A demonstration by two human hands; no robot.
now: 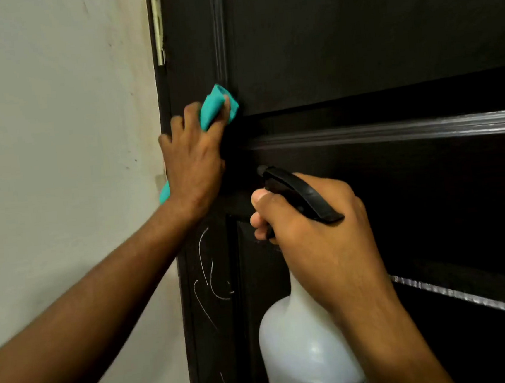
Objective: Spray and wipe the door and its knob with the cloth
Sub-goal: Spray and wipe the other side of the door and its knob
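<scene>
A dark brown panelled door (369, 37) fills the right side of the head view. My left hand (191, 157) presses a teal cloth (214, 106) against the door's left stile, with the cloth bunched under the fingers and an end hanging out below the wrist. My right hand (313, 235) grips the neck of a white spray bottle (304, 339) with a black trigger head, its nozzle pointing left toward the door. No knob shows in this view.
A pale plastered wall (58, 147) runs along the left of the door frame. A metal hinge (157, 25) sits at the upper door edge. White chalk-like scribbles (210, 280) mark the lower stile.
</scene>
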